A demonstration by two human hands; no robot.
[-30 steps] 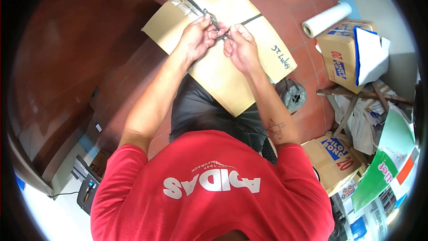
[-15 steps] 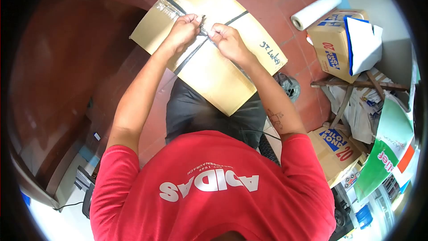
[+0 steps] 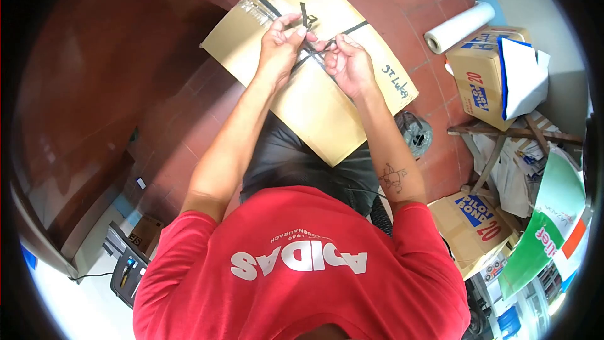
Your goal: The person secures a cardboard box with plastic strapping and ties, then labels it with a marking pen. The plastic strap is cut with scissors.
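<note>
A flat cardboard box [image 3: 340, 126] rests at my legs, with handwriting on its right side. Black plastic straw twine [image 3: 355, 29] crosses its top both ways, and clear tape shows near the far left edge. At the crossing, my left hand [image 3: 280, 50] pinches a piece of the twine whose loose end sticks up past the fingertips. Close beside it, my right hand [image 3: 350, 66] is closed on another piece of the same twine, its fingers curled with the thumb on top. The exact shape of the knot between the hands is partly hidden.
A white roll [image 3: 462, 27] lies on the red tile floor, against a printed carton [image 3: 487, 75]. Right of my knee sits a roll of dark twine [image 3: 415, 135]. Another carton [image 3: 472, 226] stands lower right, near a wooden frame [image 3: 503, 131]. Dark wooden furniture [image 3: 82, 119] fills the left.
My right hand has turned so its curled fingers show, and the hands sit slightly farther apart. A loose twine end now stands up above my left hand. The whole view has shifted a little.
</note>
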